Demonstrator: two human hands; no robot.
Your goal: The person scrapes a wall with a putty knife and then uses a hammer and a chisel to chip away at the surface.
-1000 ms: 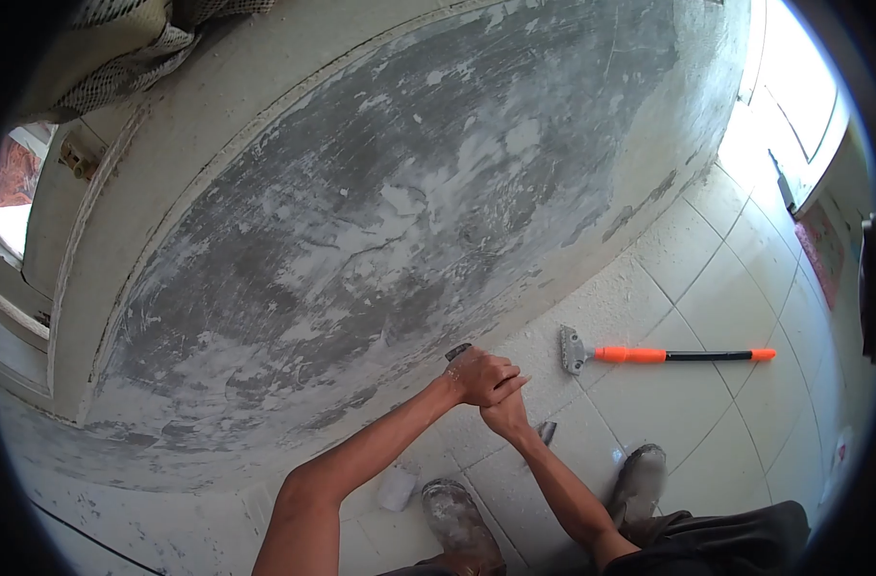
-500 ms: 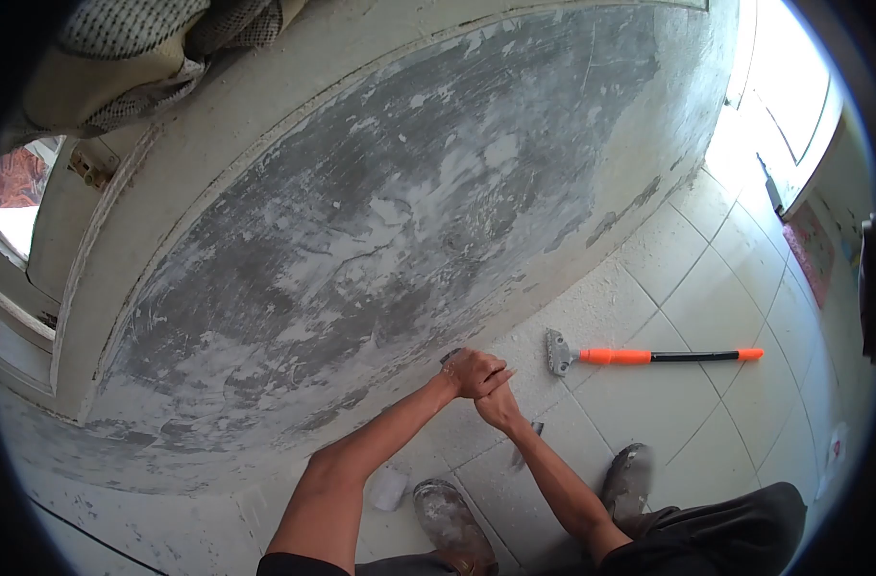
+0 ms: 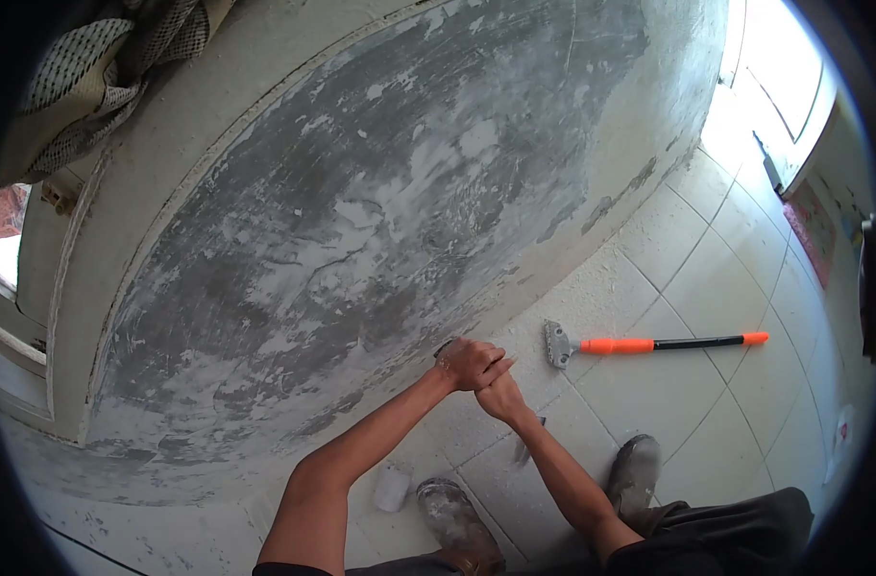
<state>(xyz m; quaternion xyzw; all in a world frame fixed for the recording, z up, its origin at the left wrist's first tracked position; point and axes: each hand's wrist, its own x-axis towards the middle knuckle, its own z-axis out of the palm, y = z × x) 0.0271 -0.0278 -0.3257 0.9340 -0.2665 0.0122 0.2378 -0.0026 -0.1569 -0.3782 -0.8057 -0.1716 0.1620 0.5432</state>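
Note:
My left hand [image 3: 469, 366] is closed low against the wall, round a tool whose dark, flat blade edge [image 3: 445, 348] pokes out at the wall side. It looks like a scraper; its handle is hidden in my grip. My right hand [image 3: 500, 395] is closed too, pressed up against the left one, its fingers meeting the left hand at the hidden handle end. In front of both hands rises the wall [image 3: 352, 278], its grey surface patched with white leftover coating. To their right, a long-handled scraper [image 3: 616, 346] with an orange and black handle lies on the floor.
White dust and chips cover the floor tiles [image 3: 649, 288] along the wall's foot. Another flat tool [image 3: 524, 444] lies partly behind my right forearm. A whitish, cup-like object [image 3: 392, 489] sits near my left boot [image 3: 452, 518]. Netted cloth [image 3: 83, 82] hangs at upper left.
The view has shifted slightly, so the wall sits further left in the picture. Both hands stay closed together low at the wall, with little movement. The long-handled scraper still lies on the floor.

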